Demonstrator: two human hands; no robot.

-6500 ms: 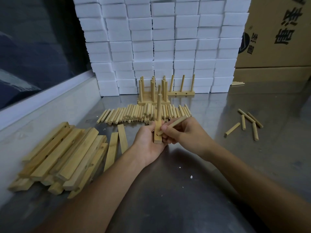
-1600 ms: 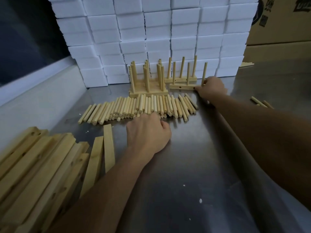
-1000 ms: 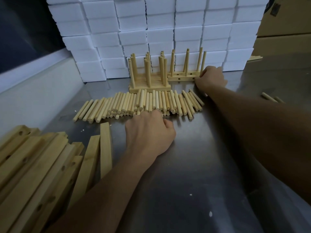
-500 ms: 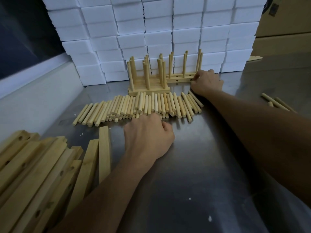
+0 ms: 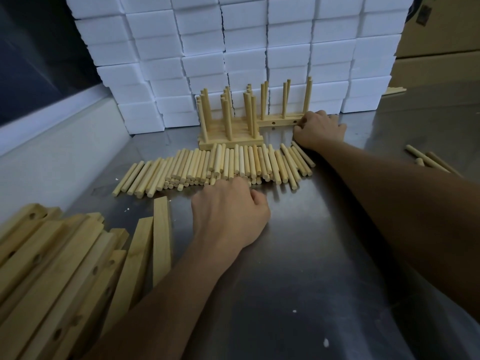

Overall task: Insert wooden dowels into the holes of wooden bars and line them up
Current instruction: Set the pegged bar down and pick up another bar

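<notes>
Steel bench (image 5: 298,268), near to far: undrilled-side wooden bars (image 5: 59,268) piled at left; left hand (image 5: 228,211), fingers curled, resting at the near edge of the loose dowels (image 5: 215,165), whose long axes run away from the viewer; farther right, right hand (image 5: 319,129) gripping the end of a doweled bar (image 5: 279,122) lying crosswise before white blocks (image 5: 233,48).

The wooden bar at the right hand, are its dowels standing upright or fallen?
Upright. The dowels rise vertically from the bar, which lies flat on the table; the right hand holds its end.
</notes>
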